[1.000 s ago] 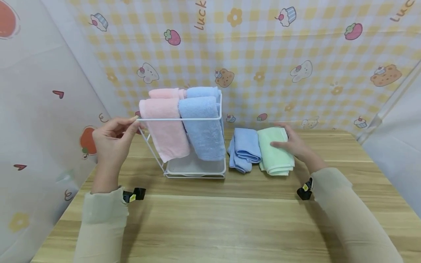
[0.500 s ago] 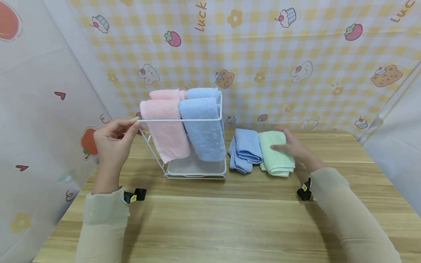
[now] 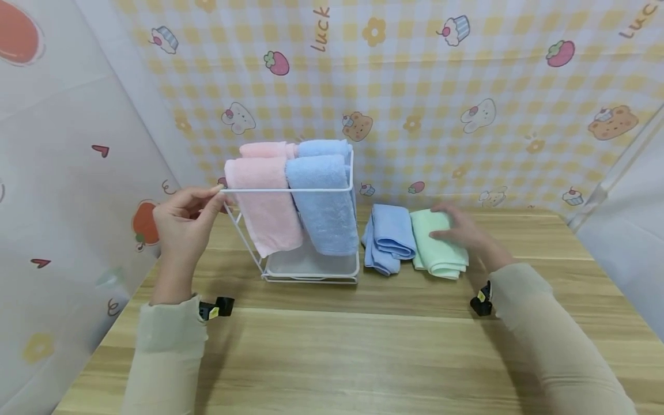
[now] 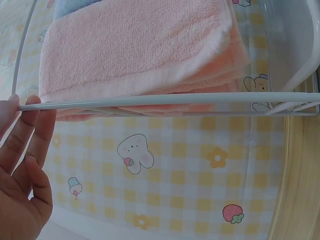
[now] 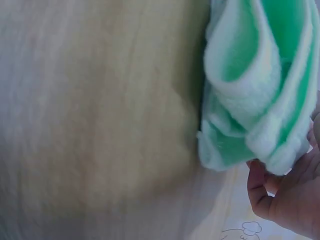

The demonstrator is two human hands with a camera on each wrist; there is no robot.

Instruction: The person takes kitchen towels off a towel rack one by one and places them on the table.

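Observation:
A white wire rack (image 3: 321,189) stands on the table, tray at its base. My left hand (image 3: 184,225) pinches the top corner of its frame between thumb and fingertips. Folded pink towels (image 3: 267,202) and fluffy blue towels (image 3: 321,213) hang over the rack's bars, each colour in a front and a back place. Right of the rack, a light green folded towel (image 3: 436,248) lies on the table. My right hand (image 3: 461,230) grips its far right side, thumb on top; in the right wrist view, curled fingers (image 5: 257,190) meet the layered towel's end.
Another folded blue towel (image 3: 391,236) lies between the rack and the green towel. The wood-grain table (image 3: 332,351) reaches back to a yellow checked cloth wall (image 3: 404,86). A white printed cloth (image 3: 67,161) closes off the left side.
The green towel's far edge has drawn in slightly toward the person as my right hand tightens there. My left hand stays at the rack corner. The head view has shifted a little.

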